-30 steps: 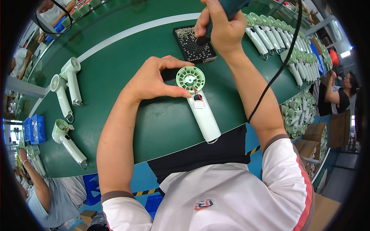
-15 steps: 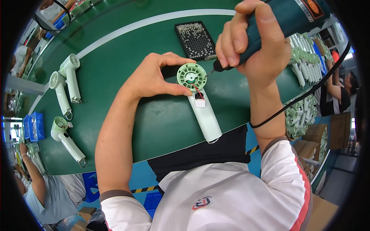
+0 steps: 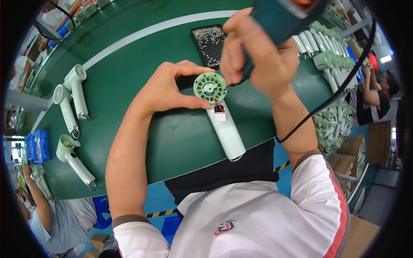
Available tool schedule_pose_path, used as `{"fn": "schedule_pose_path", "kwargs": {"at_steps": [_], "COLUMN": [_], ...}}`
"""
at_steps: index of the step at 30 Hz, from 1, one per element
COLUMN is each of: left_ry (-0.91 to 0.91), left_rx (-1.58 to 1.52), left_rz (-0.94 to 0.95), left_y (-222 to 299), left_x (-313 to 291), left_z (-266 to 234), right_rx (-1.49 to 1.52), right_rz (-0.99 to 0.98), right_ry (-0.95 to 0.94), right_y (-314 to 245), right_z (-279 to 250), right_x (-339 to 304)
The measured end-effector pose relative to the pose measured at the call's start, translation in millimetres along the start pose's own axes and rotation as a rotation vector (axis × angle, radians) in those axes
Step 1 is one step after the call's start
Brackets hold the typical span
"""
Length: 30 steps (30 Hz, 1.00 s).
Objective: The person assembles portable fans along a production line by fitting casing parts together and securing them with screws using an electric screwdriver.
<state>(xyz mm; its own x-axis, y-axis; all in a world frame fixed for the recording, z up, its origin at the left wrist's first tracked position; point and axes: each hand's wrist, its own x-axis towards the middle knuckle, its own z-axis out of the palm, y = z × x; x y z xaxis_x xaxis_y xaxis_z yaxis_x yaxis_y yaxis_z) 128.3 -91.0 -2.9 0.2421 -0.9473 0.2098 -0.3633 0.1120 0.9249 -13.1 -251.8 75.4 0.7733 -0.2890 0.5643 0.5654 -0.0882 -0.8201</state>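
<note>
A workshop spreads around me, with a green table point(image 3: 172, 155) before me and a curved white stripe point(image 3: 146, 32) running across its far part. I take the open head of the handheld fan in my hands as the middle of the clock.

The handheld fan point(image 3: 228, 135) lies near the table's close edge, its pale green round head facing up and its white handle pointing to 5 o'clock. Just below the head, red wires point(image 3: 216, 100) run to a small white connector point(image 3: 220, 117) resting on the handle.

My left hand point(image 3: 167, 90) comes in from 9 o'clock and pinches the head's rim, fingers along the top and thumb at the lower side. My right hand point(image 3: 266, 60), blurred, is at 2 o'clock, wrapped round a teal power screwdriver point(image 3: 286, 19). Its lower end is close by the rim at 3 o'clock; I cannot tell whether the bit touches. A black cable point(image 3: 340, 92) curves down toward my right forearm.

At 12 o'clock sits a black tray point(image 3: 211, 47) of small screws. Two more fans point(image 3: 80, 99) lie close together at 9 o'clock, and a third fan point(image 3: 79, 167) at 8, its head open. Rows of fans point(image 3: 329, 64) stretch toward 2 and 3, and a co-worker point(image 3: 374, 101) is beyond at 3.
</note>
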Motion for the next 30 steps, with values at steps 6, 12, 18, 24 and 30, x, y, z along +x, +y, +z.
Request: {"fn": "schedule_pose_path", "kwargs": {"at_steps": [6,12,18,24,30], "left_ry": [-0.020,-0.030,-0.046,-0.049,-0.026], "left_rx": [-0.023,-0.146,-0.120,-0.135,-0.131], "left_rz": [-0.040,-0.066,-0.060,-0.141,-0.101], "left_y": [-0.8,0.4,1.0,6.8,3.0], "left_x": [-2.8,-3.4,-5.0,-4.4,-2.6], "left_z": [-3.1,-0.5,0.2,0.6,2.2], "right_rx": [-0.071,-0.018,-0.010,-0.024,-0.643], "right_rz": [-0.037,0.045,-0.003,0.066,-0.647], "right_ry": [-0.194,-0.164,-0.165,-0.174,-0.062], "right_y": [10.4,9.0,7.7,4.4,-24.8], "right_z": [3.1,4.5,8.4,0.6,-82.2], "right_x": [-1.9,-3.8,-8.3,-7.5,21.8]}}
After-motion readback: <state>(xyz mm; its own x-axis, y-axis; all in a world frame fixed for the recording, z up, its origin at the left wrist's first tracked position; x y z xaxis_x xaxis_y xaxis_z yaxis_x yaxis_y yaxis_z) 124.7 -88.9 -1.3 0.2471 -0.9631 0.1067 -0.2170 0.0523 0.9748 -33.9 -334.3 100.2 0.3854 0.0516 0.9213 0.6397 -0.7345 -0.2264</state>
